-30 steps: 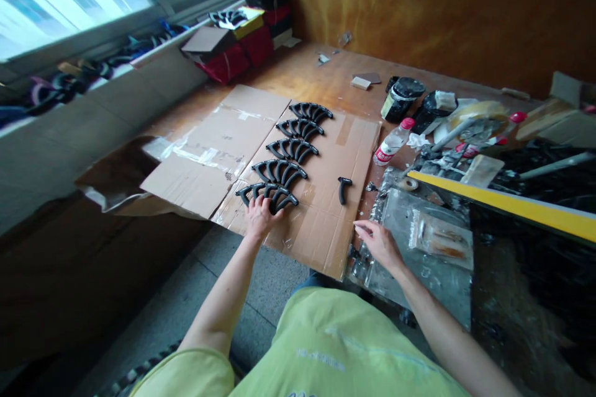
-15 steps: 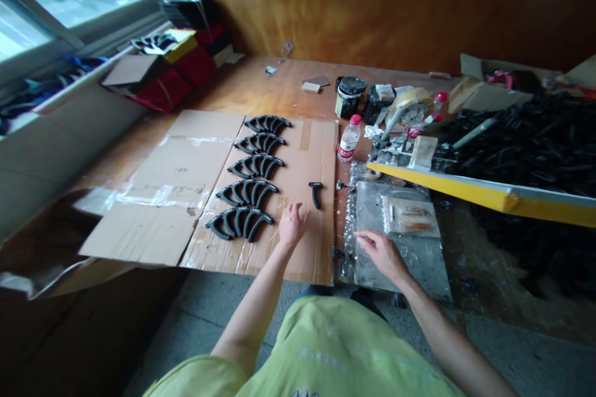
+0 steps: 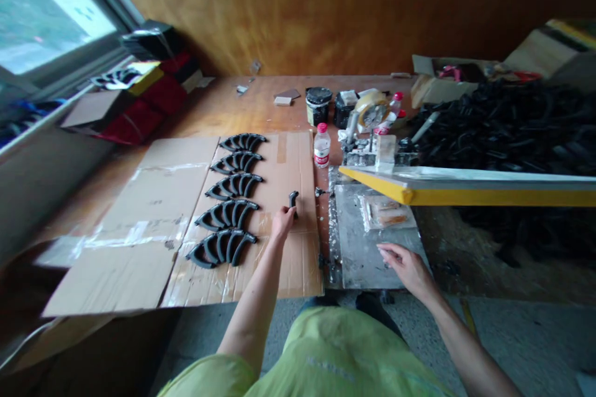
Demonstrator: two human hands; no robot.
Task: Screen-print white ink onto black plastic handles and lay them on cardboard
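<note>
My left hand [image 3: 282, 222] is closed with its fingertips around the lower end of a black curved plastic piece [image 3: 293, 200], whose upper end points away from me above the cardboard sheet [image 3: 279, 267]. Left of this hand, black curved pieces [image 3: 222, 249] of the same sort lie in several fan-shaped rows on the cardboard. My right hand [image 3: 410, 268] hovers over a grey metal plate [image 3: 356, 254], fingers loosely bent and slightly apart, with nothing visible in them. A small clear packet with brownish contents [image 3: 385, 213] lies on the plate beyond that hand.
A yellow-edged screen frame [image 3: 377, 185] juts in from the right, before a large heap of black pieces [image 3: 503, 124]. A red-capped bottle [image 3: 321, 146], black tubs [image 3: 319, 108] and a tape roll [image 3: 372, 108] stand behind. Boxes [image 3: 135, 115] are stacked at the far left.
My left hand has reached forward and taken hold of the single black curved piece, which was lying alone and now appears turned. My right hand stays over the plate. The view has shifted to the right.
</note>
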